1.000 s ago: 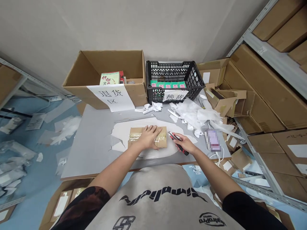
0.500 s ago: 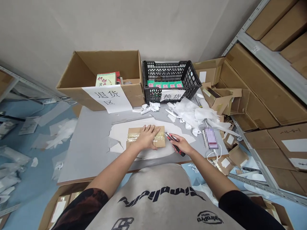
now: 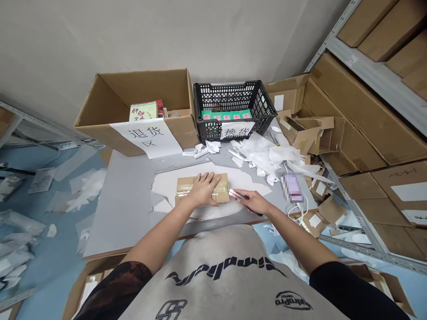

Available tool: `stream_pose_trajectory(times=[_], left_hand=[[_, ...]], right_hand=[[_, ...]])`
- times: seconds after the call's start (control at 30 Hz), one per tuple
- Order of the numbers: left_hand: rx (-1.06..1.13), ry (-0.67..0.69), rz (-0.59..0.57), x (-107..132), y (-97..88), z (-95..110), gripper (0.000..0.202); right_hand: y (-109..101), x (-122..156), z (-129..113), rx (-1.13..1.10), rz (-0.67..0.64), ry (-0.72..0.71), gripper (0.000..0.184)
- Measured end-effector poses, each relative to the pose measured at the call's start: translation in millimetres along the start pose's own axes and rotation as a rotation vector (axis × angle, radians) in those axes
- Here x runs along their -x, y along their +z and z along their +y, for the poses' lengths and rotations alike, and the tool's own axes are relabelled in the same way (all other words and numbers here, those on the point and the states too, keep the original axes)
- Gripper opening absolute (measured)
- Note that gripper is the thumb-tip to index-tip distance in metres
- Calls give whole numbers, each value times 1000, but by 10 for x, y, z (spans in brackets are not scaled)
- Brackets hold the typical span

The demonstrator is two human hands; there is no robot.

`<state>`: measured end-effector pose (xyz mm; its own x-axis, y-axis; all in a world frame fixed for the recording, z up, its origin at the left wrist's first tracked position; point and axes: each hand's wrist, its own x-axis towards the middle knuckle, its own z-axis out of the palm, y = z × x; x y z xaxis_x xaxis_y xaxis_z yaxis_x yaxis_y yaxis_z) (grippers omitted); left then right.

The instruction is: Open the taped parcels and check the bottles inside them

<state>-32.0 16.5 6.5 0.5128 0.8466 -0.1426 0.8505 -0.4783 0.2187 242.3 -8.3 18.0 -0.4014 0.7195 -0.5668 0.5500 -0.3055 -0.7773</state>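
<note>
My right hand [image 3: 255, 202] is closed around a box cutter [image 3: 238, 195], its tip by the parcel [image 3: 224, 186]. My left hand [image 3: 203, 189] lies open on top, pinning it to the table [image 3: 120, 209]. The taped parcel looks light and stiff, easiest held flat from above. Beyond sit a crate [image 3: 230, 111] and a carton [image 3: 133, 98].

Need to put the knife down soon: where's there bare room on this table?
There is bare grey tabletop left of the parcel, between the cardboard box and the table's front edge. It's crowded back right: white scraps pile beside the crate, just beyond the knife in your right hand.
</note>
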Motion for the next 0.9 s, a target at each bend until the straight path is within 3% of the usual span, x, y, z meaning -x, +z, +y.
stream_pose_trajectory(times=[0.47,0.9], left_hand=[[37,-3,-34,-5,0,-47,128],[34,5,-33,4,-12,-35,126]], right_hand=[[63,3,61,-4,110,2,52],[57,-15,5,-60,134,48,54]])
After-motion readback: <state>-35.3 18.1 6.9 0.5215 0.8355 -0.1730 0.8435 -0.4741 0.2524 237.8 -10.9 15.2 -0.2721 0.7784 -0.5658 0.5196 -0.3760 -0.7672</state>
